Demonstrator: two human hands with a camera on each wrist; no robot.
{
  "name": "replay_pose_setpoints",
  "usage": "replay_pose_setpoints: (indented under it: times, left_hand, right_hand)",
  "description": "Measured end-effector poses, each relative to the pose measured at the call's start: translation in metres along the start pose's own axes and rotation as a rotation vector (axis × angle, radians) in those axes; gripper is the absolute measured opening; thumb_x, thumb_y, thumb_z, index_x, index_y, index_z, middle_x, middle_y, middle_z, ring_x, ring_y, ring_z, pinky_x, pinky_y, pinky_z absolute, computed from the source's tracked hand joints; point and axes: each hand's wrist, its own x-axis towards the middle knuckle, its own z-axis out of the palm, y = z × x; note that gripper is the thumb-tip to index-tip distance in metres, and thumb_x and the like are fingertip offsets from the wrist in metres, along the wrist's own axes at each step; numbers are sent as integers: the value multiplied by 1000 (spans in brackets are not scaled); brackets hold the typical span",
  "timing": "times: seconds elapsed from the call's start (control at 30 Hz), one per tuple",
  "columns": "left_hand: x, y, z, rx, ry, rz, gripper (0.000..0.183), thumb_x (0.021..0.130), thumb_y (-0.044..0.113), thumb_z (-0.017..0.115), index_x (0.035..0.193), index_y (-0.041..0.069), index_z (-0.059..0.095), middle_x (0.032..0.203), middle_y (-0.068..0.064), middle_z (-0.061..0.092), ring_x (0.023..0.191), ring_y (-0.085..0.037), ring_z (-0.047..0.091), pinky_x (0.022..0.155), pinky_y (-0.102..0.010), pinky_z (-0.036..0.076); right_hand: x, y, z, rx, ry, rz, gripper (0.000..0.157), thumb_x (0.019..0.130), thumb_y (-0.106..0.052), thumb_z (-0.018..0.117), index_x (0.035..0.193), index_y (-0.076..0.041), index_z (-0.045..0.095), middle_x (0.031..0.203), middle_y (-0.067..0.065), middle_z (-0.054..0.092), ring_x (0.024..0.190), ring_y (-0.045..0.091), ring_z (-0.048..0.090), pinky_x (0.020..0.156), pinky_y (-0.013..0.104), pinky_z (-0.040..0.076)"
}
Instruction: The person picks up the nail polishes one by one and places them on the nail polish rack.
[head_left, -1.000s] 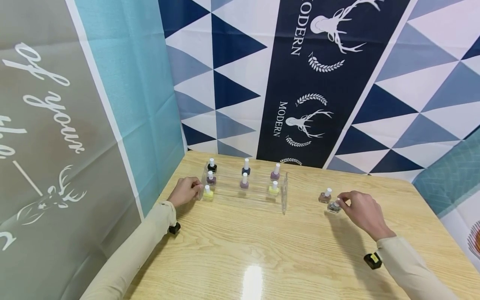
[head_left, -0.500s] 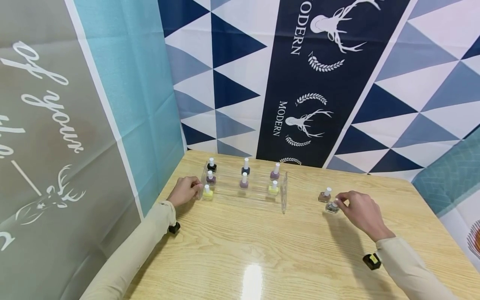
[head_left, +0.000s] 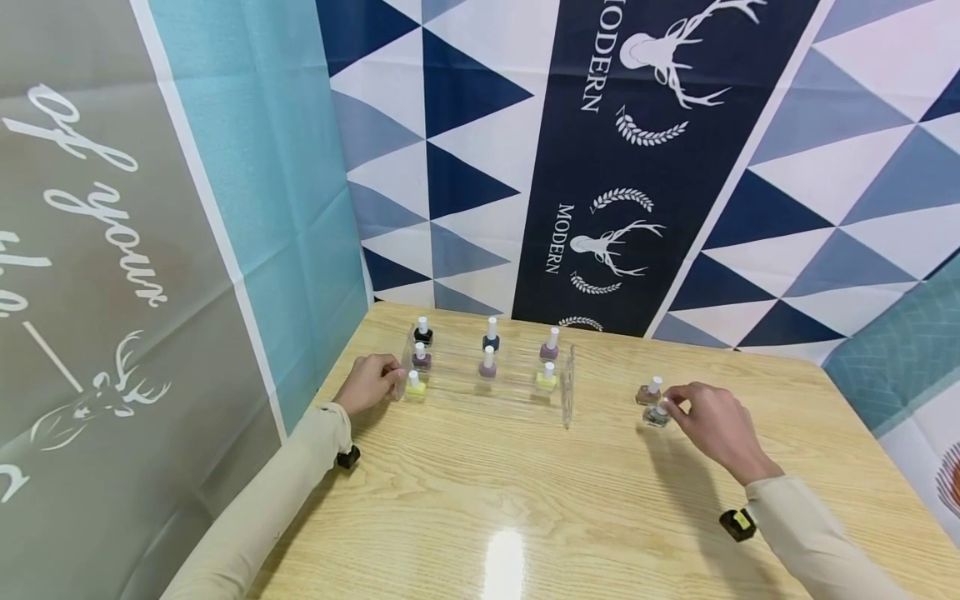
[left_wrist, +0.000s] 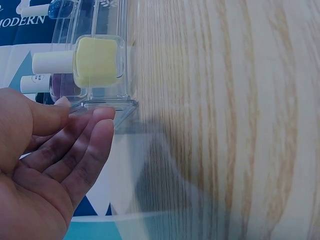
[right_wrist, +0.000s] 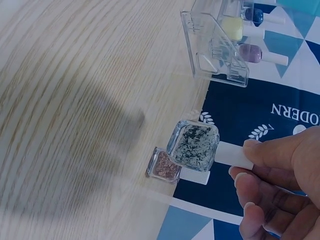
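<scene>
My right hand (head_left: 712, 421) pinches the white cap of a nail polish bottle (right_wrist: 194, 145) with black-and-white flakes, between thumb and fingertips. In the right wrist view this bottle partly covers a brownish-pink glitter bottle (right_wrist: 165, 165), which stands on the table. At the left, my left hand (head_left: 369, 382) grips the end panel of a clear tiered display rack (head_left: 567, 392) between thumb and fingers. Closest to that hand is a yellow nail polish bottle (left_wrist: 98, 61) on the rack's lowest tier.
On the rack also stand a black bottle (head_left: 423, 335), a dark blue bottle (head_left: 491, 340), several purple bottles (head_left: 550, 350) and a second yellow bottle (head_left: 547, 380). Behind the wooden table (head_left: 450, 492) hangs a patterned cloth (head_left: 480, 167), with another at the left.
My right hand has shifted slightly left with the flaked nail polish bottle, nearer to the brownish-pink one. My left hand stays in place at the rack's end.
</scene>
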Motion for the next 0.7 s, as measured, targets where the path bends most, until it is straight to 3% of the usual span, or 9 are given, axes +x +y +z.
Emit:
replay_pose_setpoints:
  times: [0.2, 0.7]
  left_hand:
    - [0, 1, 0, 11, 2, 6, 17, 104, 12, 63, 90, 6, 71, 71, -2, 65, 60, -15, 60, 54, -31, 49]
    - [-1, 1, 0, 2, 2, -4, 17, 105, 12, 62, 90, 6, 71, 72, -3, 66, 60, -16, 61, 54, -32, 50]
  right_hand:
    - [1, -5, -1, 3, 0, 6, 12, 95, -15, 75, 98, -4, 79, 75, 1, 66, 54, 12, 44, 46, 32, 34]
    - [3, -9, 2, 2, 1, -8, 11, 95, -15, 75, 96, -5, 79, 79, 4, 69, 56, 10, 49, 49, 33, 40]
